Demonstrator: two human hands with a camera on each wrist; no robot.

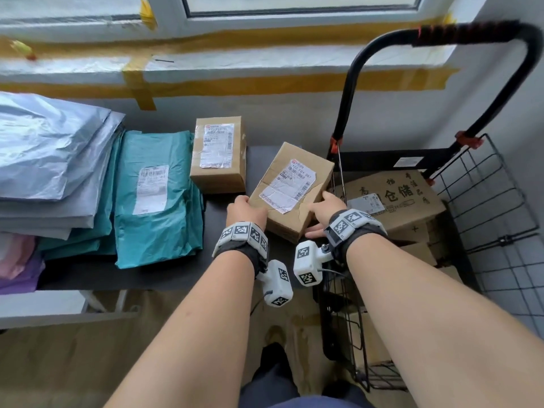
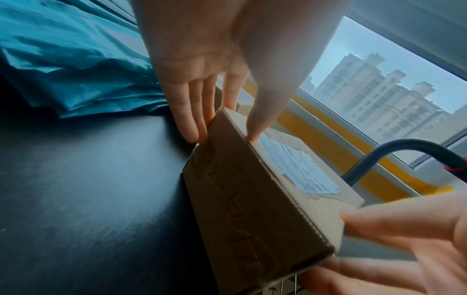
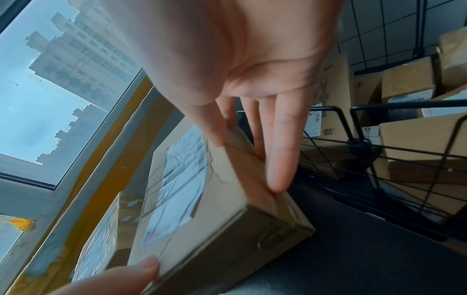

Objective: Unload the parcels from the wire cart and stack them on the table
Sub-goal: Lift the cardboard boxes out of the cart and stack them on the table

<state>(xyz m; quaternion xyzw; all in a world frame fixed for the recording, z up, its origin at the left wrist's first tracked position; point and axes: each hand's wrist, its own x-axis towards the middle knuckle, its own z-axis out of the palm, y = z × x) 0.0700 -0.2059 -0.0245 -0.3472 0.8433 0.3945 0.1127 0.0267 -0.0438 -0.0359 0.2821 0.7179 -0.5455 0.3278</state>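
Observation:
A small cardboard box (image 1: pixel 290 191) with a white shipping label sits tilted, low over the right end of the black table (image 1: pixel 164 275). I cannot tell if it touches the tabletop. My left hand (image 1: pixel 246 211) grips its left end, thumb on top and fingers (image 2: pixel 192 119) down the side of the box (image 2: pixel 252 219). My right hand (image 1: pixel 329 208) grips the right end of the box (image 3: pixel 215 209), thumb on the top edge and fingers (image 3: pixel 280 159) along the side. The wire cart (image 1: pixel 488 207) stands right of the table, holding a large printed carton (image 1: pixel 412 198) and more boxes.
Another labelled cardboard box (image 1: pixel 219 156) lies on the table just left of the held one. Teal mailer bags (image 1: pixel 153 207) and a pile of grey mailers (image 1: pixel 50 160) fill the table's left part. The cart's black handle (image 1: pixel 441 33) arches above, near the window sill.

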